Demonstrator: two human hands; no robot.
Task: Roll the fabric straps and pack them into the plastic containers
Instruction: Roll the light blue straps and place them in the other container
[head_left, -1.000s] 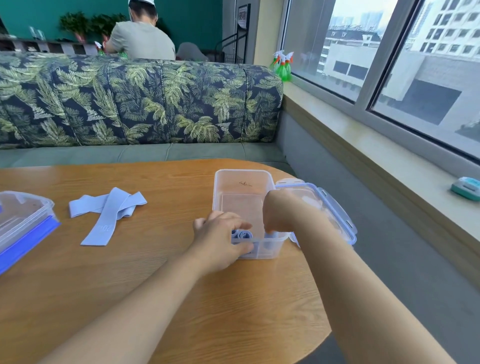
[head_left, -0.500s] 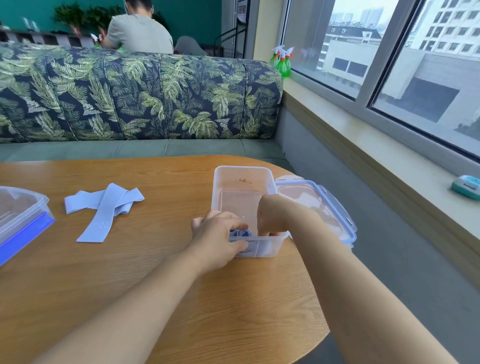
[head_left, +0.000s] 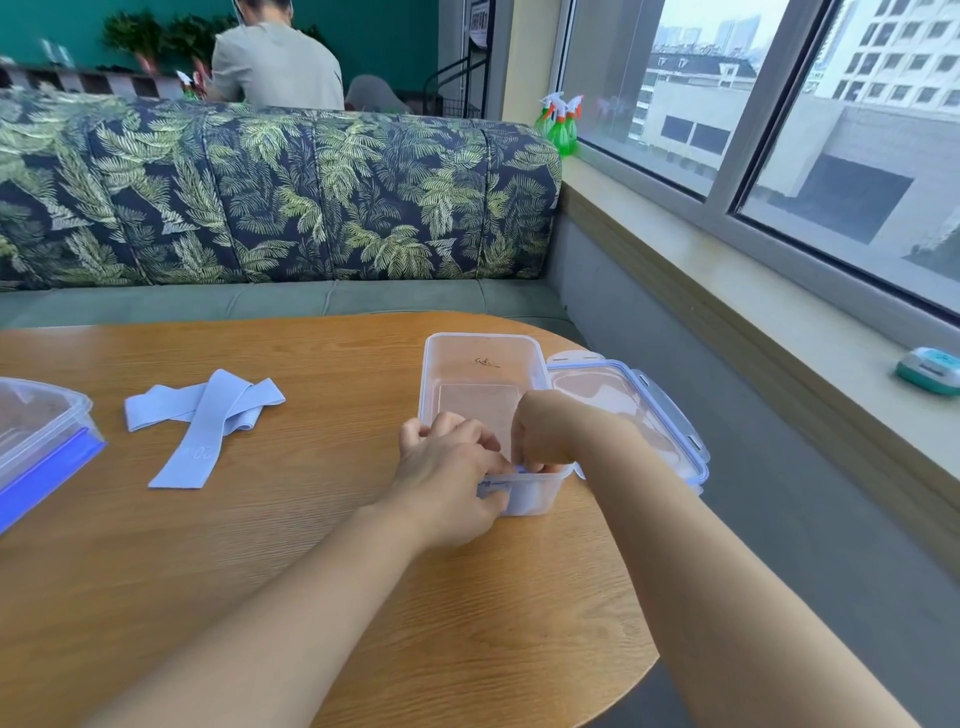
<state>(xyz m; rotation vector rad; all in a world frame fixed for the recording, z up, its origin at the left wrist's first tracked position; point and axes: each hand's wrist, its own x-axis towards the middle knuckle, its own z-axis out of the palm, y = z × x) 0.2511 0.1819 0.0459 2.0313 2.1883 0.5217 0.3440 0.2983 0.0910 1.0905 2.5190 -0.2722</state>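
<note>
I see both hands working at the near end of the open clear container (head_left: 483, 374), which sits toward the right side of the counter (head_left: 311, 571). My left hand (head_left: 447, 473) is hooked over the near rim, its fingers (head_left: 467, 431) curled inside and its thumb against the outer wall, so it pinches that wall. My right hand (head_left: 545, 436) reaches in from above with its fingers bent down onto the rolled strap (head_left: 524, 496), a pale blue shape showing through the near wall. I cannot tell whether those fingers grip it or only press on it. The lid (head_left: 639, 410) lies just beside the container on the right. Two flat straps (head_left: 208, 415) lie crossed to the left, well apart from it. A second container (head_left: 36, 441) sits at the left edge.
</note>
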